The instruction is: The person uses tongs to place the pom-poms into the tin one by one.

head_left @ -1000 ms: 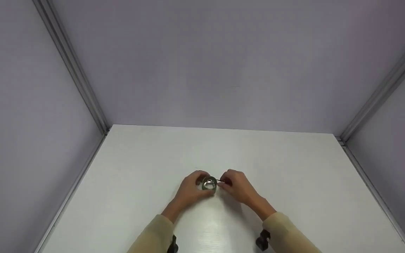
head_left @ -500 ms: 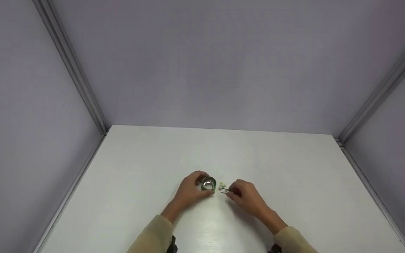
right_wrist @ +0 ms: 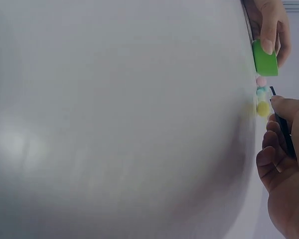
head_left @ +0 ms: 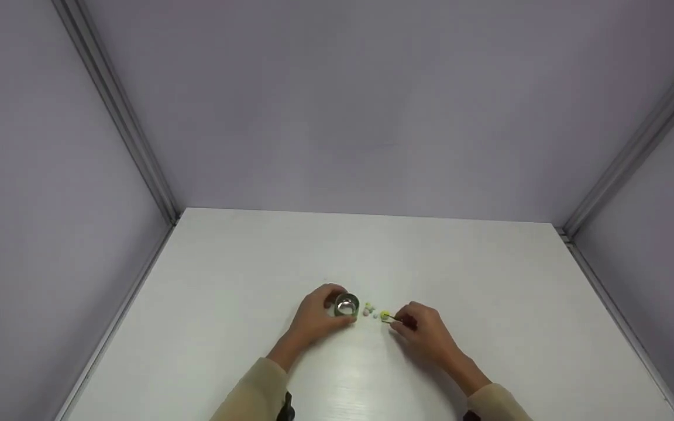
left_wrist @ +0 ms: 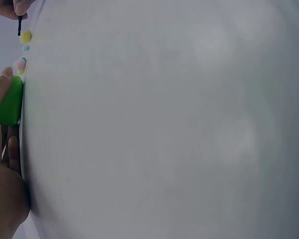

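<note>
1. The fingers (head_left: 330,294) of the left hand (head_left: 316,318) are curled round a small green cup (head_left: 347,306) with a shiny metal inside, which stands upright on the white table (head_left: 243,304). In the left wrist view a fingertip rests on the cup's green wall (left_wrist: 10,101), and in the right wrist view the thumb lies across it (right_wrist: 265,59).
2. The left forearm, in a beige sleeve (head_left: 253,393), comes up from the lower edge of the head view and slants rightward to the cup.
3. Just right of the cup lies a short row of small pastel balls (head_left: 370,311) on the table: a pink one (right_wrist: 261,81) nearest the cup, then a pale blue one (right_wrist: 261,91).
4. At the right end of the row sits a yellow ball (head_left: 384,315), a little larger than the others.
5. The right hand (head_left: 427,334) pinches thin dark tweezers (head_left: 392,318) between thumb and fingers, the rest curled in; their tip is at the yellow ball. I cannot tell whether the tip grips it.
6. The right forearm slants up and leftward from the lower right, its hand low over the table.
7. No writing or label can be read on the cup or the tweezers.
</note>
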